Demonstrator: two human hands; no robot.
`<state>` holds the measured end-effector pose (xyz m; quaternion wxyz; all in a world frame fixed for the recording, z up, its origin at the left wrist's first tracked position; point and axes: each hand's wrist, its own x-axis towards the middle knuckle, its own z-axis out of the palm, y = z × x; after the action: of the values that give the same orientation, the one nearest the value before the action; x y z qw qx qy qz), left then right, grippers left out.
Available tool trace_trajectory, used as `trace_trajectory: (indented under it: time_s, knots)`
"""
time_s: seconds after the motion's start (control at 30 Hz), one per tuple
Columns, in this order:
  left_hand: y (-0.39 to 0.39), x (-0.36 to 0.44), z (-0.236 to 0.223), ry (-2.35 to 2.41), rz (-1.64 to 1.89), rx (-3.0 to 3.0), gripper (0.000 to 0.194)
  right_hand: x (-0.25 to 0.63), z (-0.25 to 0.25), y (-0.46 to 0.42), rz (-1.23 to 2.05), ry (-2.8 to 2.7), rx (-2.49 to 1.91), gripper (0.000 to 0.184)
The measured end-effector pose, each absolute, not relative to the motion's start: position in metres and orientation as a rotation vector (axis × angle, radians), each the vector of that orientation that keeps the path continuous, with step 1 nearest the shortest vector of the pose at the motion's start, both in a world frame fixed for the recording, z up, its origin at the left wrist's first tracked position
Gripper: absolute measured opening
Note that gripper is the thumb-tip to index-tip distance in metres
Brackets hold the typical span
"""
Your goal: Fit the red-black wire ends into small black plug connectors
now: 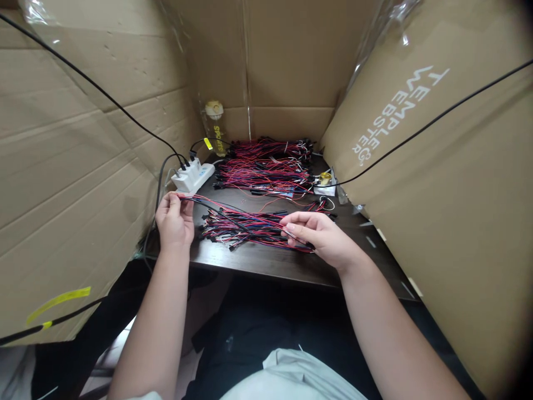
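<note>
Between my two hands stretches a thin wire harness (pixel 220 206) of red, black and blue strands. My left hand (pixel 174 218) pinches its left end, close in front of the power strip. Thumb and fingers of my right hand (pixel 312 232) are closed on the strands toward the other end. Below the held wires, a pile of similar wire harnesses (pixel 245 225) with black connectors lies on the dark table (pixel 250 256). A larger stack of red and black wire harnesses (pixel 266 166) lies farther back.
Cardboard walls (pixel 287 50) surround the table on three sides. A white power strip (pixel 194 176) with black plugs stands at the left. Behind it is a clear bottle (pixel 216 128). A yellow tape roll (pixel 325 178) sits at the right, and a black cable (pixel 416 136) crosses there.
</note>
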<state>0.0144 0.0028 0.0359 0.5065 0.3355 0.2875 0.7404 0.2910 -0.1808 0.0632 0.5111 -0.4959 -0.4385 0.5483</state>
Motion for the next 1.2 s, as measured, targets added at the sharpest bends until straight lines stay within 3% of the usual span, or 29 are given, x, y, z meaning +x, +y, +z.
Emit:
trace_trajectory:
  time_s: [0.6, 1.2]
  knots:
    - [0.005, 0.013, 0.034, 0.662, 1.798, 0.799, 0.014, 0.288, 0.059, -0.186, 1.365, -1.082, -1.291, 0.041]
    - [0.003, 0.011, 0.034, 0.658, 1.791, 0.818, 0.016, 0.282, 0.065, -0.187, 1.043, -1.039, -1.39, 0.045]
